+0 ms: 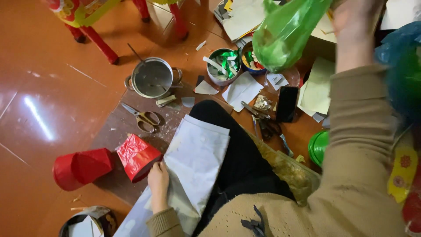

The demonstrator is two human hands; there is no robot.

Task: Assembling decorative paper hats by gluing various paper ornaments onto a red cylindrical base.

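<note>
While two red-wrapped shapes (109,164) lie finished beside the grey paper sheet (197,158), left hand (158,180) presses flat on it, right hand (357,19) lifts, pinched, a green plastic bag (285,33), unwrapped.

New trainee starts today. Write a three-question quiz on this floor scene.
1. True or false: the person's left hand rests on the large white paper sheet draped over the lap.
2. What does the raised right hand hold? A) gold-handled scissors B) translucent green plastic bag C) black phone
3. Fill in: the shiny red foil piece lies just ____ of the left hand's fingers.

Key
1. True
2. B: the translucent green plastic bag; the gold-handled scissors and black phone lie on the floor.
3. left
</note>
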